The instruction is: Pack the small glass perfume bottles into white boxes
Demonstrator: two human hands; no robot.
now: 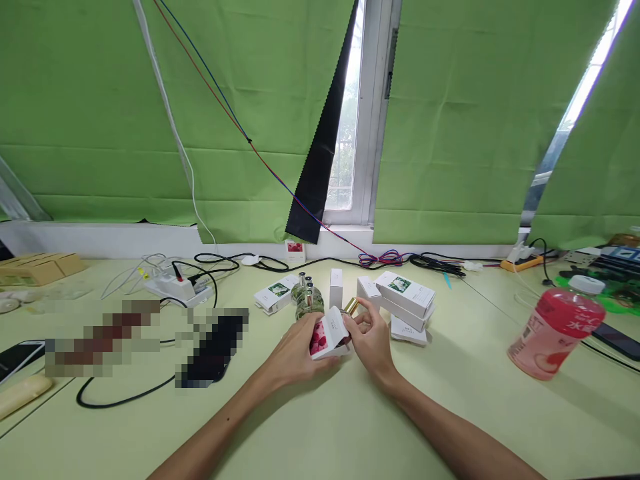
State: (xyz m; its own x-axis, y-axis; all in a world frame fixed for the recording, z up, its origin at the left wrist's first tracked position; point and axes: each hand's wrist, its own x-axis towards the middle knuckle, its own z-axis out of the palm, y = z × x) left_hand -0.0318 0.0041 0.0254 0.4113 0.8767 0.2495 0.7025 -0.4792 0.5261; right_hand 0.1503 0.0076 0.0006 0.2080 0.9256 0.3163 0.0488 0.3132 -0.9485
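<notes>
My left hand (296, 351) is closed around a small white box (334, 328) with a red floral picture, tilted in front of me with its flap raised. At the box's right end, my right hand (371, 337) grips a small gold-capped bottle (352, 306); the fingers and box hide most of its body. Just behind my left hand stand several clear glass bottles (306, 300) with silvery necks. Upright white boxes (336, 288) are beyond the hands, and a stack of white boxes (407, 293) with a green-and-white picture lies to the right.
A white box (276, 294) lies left of the glass bottles. A pink drink bottle (557, 327) stands at the right. Phones (213, 350), a power strip (180, 288) and black cables (125, 405) occupy the left side. Green blinds (450, 120) hang behind the table.
</notes>
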